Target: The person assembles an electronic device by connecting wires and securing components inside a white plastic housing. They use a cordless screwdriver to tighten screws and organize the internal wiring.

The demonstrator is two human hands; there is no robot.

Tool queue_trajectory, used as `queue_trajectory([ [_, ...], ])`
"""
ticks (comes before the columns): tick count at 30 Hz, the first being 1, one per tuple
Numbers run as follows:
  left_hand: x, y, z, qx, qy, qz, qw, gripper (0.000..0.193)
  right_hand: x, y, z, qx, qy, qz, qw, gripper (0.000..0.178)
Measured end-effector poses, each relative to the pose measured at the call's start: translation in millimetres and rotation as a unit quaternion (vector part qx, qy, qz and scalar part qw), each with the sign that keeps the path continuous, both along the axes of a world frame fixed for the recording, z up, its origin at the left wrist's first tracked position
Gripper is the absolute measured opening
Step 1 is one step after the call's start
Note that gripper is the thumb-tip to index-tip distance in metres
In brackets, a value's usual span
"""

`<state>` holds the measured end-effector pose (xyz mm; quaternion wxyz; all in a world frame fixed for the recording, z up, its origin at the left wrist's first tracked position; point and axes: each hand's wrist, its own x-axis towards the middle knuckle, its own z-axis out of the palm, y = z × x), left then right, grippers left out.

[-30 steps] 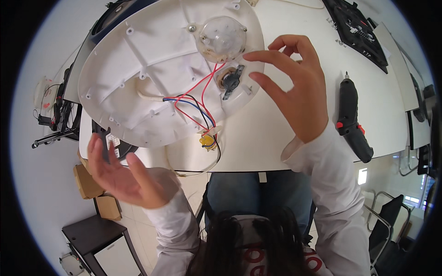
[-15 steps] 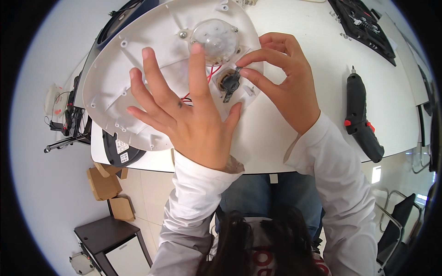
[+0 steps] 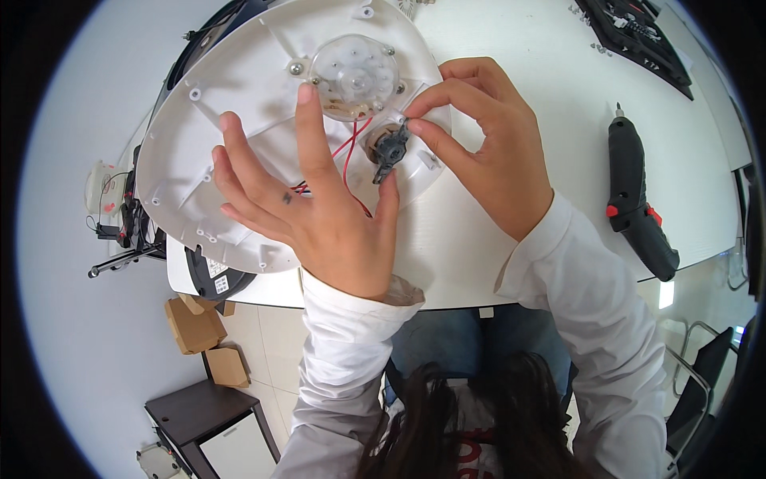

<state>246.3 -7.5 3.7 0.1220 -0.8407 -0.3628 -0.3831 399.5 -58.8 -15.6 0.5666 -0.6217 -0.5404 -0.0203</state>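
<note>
A white plastic housing (image 3: 259,168) lies with its hollow, ribbed side up. Set in it are a round clear plastic cover (image 3: 357,73) over a mechanism and, below that, a small dark bracket (image 3: 391,149) over a round part. My right hand (image 3: 503,144) pinches the bracket's upper end between thumb and index finger. My left hand (image 3: 331,203) is spread over the housing, its thumb tip at the bracket's lower end and its other fingers stretched out. Red wires (image 3: 349,156) run from under the clear cover, partly behind my left hand.
A black electric screwdriver (image 3: 630,188) lies on the white table (image 3: 542,48) at the right. Toward the far right corner are a black tool case (image 3: 638,44) and loose screws (image 3: 600,49). A black labelled base (image 3: 214,275) sits under the housing's near left edge.
My left thumb has moved up to the bracket's lower end. The bracket sits at a slightly different tilt, and more of the red wires shows. My right hand keeps its pinch.
</note>
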Motion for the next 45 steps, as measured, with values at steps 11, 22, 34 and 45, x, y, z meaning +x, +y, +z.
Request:
queue_trajectory([
  [11,0,-1,1,-0.013,0.009,0.01,1.0,0.107,-1,3,-2,0.019,0.0,0.0,1.0,0.01],
  [22,0,1,-2,-0.007,0.021,0.027,0.999,0.097,-4,6,-1,0.024,0.034,0.005,0.999,0.014],
  [34,-2,9,-4,0.069,-0.032,-0.045,0.996,0.072,-4,7,-4,0.026,0.054,0.013,0.998,0.011],
  [45,2,-4,-2,0.046,-0.005,-0.02,0.999,0.034,-5,7,-3,0.022,0.046,0.009,0.999,0.01],
])
